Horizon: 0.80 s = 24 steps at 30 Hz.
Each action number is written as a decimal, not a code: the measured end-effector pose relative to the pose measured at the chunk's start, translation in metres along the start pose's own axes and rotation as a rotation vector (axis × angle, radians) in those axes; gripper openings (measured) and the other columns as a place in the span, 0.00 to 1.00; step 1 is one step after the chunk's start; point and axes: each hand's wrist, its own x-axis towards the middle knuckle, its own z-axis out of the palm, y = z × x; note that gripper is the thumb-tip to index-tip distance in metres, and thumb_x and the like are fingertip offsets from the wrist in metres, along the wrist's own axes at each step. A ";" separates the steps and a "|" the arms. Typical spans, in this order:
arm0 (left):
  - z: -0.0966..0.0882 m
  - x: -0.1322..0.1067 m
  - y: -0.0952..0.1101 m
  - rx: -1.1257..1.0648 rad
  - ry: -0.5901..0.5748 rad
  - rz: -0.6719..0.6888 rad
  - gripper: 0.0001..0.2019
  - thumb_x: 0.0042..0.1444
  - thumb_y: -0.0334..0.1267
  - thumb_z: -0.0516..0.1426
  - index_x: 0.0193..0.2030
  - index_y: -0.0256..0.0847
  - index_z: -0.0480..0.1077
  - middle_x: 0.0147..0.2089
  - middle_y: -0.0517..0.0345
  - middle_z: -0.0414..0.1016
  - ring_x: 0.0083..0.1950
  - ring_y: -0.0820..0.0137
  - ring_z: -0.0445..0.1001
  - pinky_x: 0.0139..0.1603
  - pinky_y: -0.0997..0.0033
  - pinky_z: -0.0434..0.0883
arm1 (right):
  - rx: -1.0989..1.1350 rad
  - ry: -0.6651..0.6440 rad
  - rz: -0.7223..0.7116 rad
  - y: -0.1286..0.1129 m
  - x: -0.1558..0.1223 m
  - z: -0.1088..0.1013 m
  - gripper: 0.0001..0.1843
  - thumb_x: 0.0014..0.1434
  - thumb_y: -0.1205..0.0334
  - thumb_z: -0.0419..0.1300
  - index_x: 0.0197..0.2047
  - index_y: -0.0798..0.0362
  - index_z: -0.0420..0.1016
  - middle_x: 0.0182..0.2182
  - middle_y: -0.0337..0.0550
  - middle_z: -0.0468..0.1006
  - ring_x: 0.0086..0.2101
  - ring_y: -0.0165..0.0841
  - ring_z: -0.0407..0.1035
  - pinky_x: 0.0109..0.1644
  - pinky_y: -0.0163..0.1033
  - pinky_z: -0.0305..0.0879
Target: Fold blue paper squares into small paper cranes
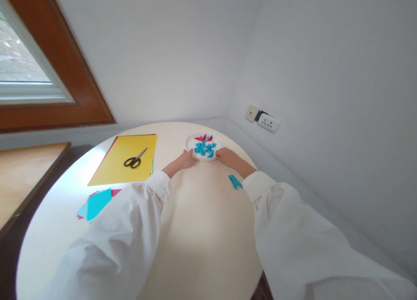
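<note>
A white plate (191,143) rests near the far edge of the pale round table (208,230). Small folded or cut blue paper pieces (203,148) lie in it, with a few red paper pieces (202,138) behind them. My left hand (186,158) grips the plate's near left rim. At the near right rim, my right hand (225,156) has its fingers closed on the edge. A couple of narrow blue paper strips (234,181) lie on the table beside my right wrist.
Black-handled scissors (134,160) lie on a stack of yellow sheets (114,165) at the left. Blue and red paper scraps (98,203) are nearer, partly behind my left sleeve. A wall with a socket (269,123) borders the right; a wooden surface (26,174) stands at far left.
</note>
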 end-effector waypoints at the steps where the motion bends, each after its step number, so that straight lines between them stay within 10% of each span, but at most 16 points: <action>1: -0.006 -0.007 -0.002 0.002 0.004 0.001 0.22 0.58 0.39 0.52 0.59 0.35 0.58 0.58 0.41 0.65 0.59 0.55 0.64 0.54 0.57 0.65 | -0.036 -0.022 0.005 -0.002 -0.003 -0.004 0.06 0.49 0.73 0.59 0.28 0.53 0.75 0.25 0.44 0.76 0.35 0.38 0.72 0.44 0.42 0.66; 8: -0.040 -0.125 -0.053 0.061 0.138 -0.009 0.29 0.58 0.44 0.48 0.64 0.34 0.51 0.67 0.36 0.49 0.66 0.53 0.54 0.62 0.54 0.57 | -0.207 -0.103 -0.017 -0.022 -0.070 -0.032 0.13 0.57 0.64 0.54 0.43 0.56 0.75 0.41 0.53 0.77 0.44 0.42 0.70 0.51 0.48 0.62; 15: 0.015 -0.266 -0.082 0.016 0.194 -0.005 0.21 0.61 0.42 0.45 0.60 0.40 0.57 0.68 0.42 0.49 0.66 0.56 0.56 0.60 0.52 0.61 | -0.400 0.013 -0.164 -0.004 -0.149 0.009 0.18 0.60 0.58 0.47 0.48 0.47 0.74 0.53 0.50 0.70 0.53 0.43 0.64 0.54 0.54 0.56; 24: 0.062 -0.296 -0.069 0.127 0.222 0.021 0.21 0.63 0.41 0.42 0.61 0.38 0.58 0.65 0.43 0.56 0.68 0.60 0.51 0.66 0.48 0.50 | -0.537 0.235 -0.117 0.004 -0.165 0.023 0.20 0.60 0.60 0.44 0.36 0.51 0.78 0.46 0.53 0.75 0.44 0.42 0.69 0.50 0.53 0.54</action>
